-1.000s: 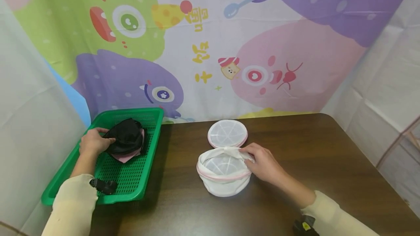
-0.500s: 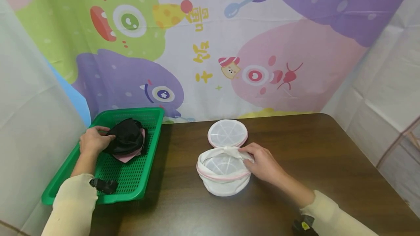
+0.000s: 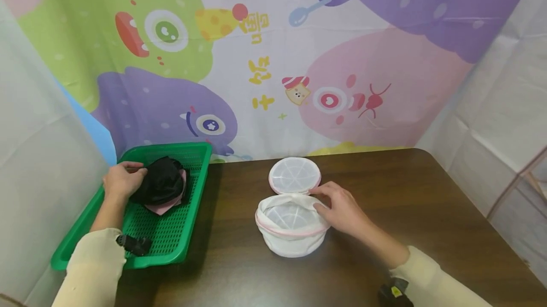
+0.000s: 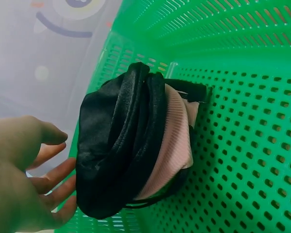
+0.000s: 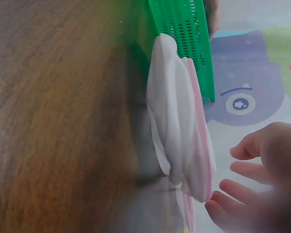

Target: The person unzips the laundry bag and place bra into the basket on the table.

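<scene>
In the head view, my left hand (image 3: 121, 182) is at the left side of a rounded bundle of black cloth (image 3: 160, 181) that lies in a green basket (image 3: 194, 212). Its fingers are loosely bent, their tips right at the cloth in the left wrist view. Pink ribbed cloth (image 4: 169, 141) is tucked against the black piece. A white mesh laundry bag (image 3: 292, 245) with a pink zip edge stands unzipped on the table, its round lid (image 3: 295, 175) folded back. My right hand (image 3: 344, 209) hovers at the bag's right rim with spread, slightly bent fingers, holding nothing.
The brown table (image 3: 401, 188) ends at a printed cartoon curtain (image 3: 265, 131) behind. Pale cloth walls (image 3: 504, 122) close in both sides. The basket's raised rim lies left of the bag, with a strip of table between them.
My left fingers have loosened from the edge of the black cloth. My right fingers have let go of the bag's rim and spread a little. The head view has tilted slightly.
</scene>
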`<act>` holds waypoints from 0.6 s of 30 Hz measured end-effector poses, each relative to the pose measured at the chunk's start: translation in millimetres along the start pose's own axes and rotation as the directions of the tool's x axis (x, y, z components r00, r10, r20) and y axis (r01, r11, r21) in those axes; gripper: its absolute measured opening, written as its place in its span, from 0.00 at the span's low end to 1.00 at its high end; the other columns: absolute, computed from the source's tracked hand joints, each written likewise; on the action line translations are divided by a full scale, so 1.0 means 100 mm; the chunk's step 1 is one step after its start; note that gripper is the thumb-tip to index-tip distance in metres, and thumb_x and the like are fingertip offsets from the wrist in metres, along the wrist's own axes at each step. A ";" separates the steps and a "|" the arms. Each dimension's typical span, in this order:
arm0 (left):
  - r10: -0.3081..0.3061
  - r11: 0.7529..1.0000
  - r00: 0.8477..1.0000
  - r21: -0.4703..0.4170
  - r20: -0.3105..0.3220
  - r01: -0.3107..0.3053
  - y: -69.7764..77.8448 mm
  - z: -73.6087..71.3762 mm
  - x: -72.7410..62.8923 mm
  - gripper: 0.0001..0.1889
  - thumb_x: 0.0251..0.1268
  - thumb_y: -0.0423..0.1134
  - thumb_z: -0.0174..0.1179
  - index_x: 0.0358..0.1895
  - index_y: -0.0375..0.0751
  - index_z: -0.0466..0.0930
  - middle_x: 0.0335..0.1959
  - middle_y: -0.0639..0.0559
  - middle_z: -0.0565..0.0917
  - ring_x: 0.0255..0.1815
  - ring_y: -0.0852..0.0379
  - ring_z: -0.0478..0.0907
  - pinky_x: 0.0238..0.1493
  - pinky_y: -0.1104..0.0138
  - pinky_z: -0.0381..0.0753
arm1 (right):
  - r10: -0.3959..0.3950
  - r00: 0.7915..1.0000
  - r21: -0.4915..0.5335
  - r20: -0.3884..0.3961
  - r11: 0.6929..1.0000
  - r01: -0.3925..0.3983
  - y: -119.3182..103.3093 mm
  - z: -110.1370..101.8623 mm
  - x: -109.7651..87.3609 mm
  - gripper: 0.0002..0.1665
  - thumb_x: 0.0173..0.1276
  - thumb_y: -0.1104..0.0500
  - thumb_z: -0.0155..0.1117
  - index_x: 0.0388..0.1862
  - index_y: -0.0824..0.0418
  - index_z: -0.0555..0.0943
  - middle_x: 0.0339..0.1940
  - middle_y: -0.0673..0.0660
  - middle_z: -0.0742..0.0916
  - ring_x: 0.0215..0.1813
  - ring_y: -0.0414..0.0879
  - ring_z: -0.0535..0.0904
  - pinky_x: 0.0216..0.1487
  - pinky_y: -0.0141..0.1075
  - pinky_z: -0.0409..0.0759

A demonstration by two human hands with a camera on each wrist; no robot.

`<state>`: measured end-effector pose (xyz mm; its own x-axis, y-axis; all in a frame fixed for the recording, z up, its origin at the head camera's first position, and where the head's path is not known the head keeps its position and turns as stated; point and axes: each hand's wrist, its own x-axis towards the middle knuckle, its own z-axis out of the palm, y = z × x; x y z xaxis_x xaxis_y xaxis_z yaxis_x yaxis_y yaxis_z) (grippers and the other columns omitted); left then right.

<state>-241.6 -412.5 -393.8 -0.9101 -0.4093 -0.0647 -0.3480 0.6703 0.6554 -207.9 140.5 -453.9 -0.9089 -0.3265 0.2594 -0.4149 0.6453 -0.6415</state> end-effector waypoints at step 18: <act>0.192 0.980 0.981 0.058 -0.013 -0.191 0.36 -0.10 -0.28 0.26 0.92 0.47 0.49 0.75 0.31 0.78 0.75 0.21 0.80 0.80 0.19 0.66 0.77 0.27 0.71 | -0.027 0.996 0.003 -0.080 1.000 0.027 -0.06 -0.24 0.07 0.18 0.73 0.66 0.75 0.60 0.59 0.92 0.55 0.59 0.92 0.49 0.55 0.86 0.47 0.36 0.82</act>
<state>-226.4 -383.1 -360.8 -0.9570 -0.2810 0.0721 -0.1803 0.7708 0.6110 -212.8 151.1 -430.8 -0.8978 -0.2873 0.3339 -0.4395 0.6341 -0.6362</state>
